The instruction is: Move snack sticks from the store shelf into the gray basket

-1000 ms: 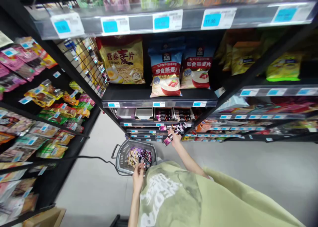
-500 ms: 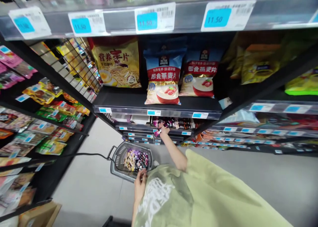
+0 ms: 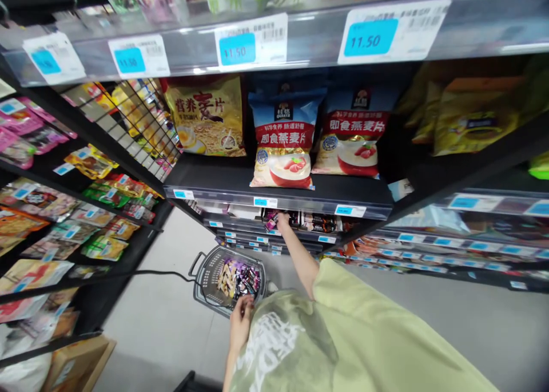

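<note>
My right hand (image 3: 282, 221) reaches into a low shelf (image 3: 274, 227) under the oat bags, closed on a small purple snack packet (image 3: 271, 224) beside a row of similar dark packets (image 3: 315, 222). My left hand (image 3: 242, 311) hovers at the near rim of a grey wire basket (image 3: 206, 272) on the floor, fingers curled over the snack packets (image 3: 238, 277) heaped inside; whether it grips one is unclear. My green shirt hides the lower arm.
Black shelving surrounds me: snack bags (image 3: 103, 186) on the left rack, oat bags (image 3: 283, 143) straight ahead, yellow packs (image 3: 472, 117) at right. Blue price tags line the shelf edges. A cardboard box (image 3: 72, 363) stands at lower left. Grey floor (image 3: 163, 323) lies around the basket.
My right hand has risen from near the basket up into the low shelf with the packet. The view has moved closer to the shelves. My left hand stays at the basket.
</note>
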{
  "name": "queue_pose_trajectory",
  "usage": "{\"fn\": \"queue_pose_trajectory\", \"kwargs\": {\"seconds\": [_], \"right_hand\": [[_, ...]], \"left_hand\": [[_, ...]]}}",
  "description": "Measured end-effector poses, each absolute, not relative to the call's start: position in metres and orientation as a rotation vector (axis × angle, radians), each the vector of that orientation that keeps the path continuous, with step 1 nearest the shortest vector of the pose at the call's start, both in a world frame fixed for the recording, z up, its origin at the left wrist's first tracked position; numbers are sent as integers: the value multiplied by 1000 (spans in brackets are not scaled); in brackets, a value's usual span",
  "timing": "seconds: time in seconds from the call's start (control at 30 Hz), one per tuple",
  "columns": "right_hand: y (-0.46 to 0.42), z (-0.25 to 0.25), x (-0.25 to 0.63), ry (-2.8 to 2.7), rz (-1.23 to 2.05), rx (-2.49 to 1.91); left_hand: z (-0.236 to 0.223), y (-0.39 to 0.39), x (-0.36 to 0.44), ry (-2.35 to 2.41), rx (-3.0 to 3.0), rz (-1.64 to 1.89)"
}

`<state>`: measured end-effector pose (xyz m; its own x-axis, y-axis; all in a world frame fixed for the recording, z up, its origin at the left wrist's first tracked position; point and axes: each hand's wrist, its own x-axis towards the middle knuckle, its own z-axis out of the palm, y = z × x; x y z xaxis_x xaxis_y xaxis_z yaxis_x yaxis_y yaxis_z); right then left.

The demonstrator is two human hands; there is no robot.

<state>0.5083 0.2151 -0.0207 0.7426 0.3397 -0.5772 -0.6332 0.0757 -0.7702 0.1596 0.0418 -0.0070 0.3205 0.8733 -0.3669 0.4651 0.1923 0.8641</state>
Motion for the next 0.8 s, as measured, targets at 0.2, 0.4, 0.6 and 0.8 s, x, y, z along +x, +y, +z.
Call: {"fn": "queue_pose_trajectory", "kwargs": {"seconds": [0.2, 0.4, 0.6, 0.8], "right_hand": [[122, -16, 440, 147, 1037, -1145], [28, -10, 394, -310, 1461, -1259], [46, -1, 396, -568, 1407, -1356], [48, 3, 380, -450, 1457, -1288]], "left_hand": [[-11, 45, 171, 1315, 1291, 494], [-3, 51, 196, 1061, 972, 463], [-9, 44, 214, 958, 1005, 530], [-19, 43, 196, 1034, 1000, 638]]}}
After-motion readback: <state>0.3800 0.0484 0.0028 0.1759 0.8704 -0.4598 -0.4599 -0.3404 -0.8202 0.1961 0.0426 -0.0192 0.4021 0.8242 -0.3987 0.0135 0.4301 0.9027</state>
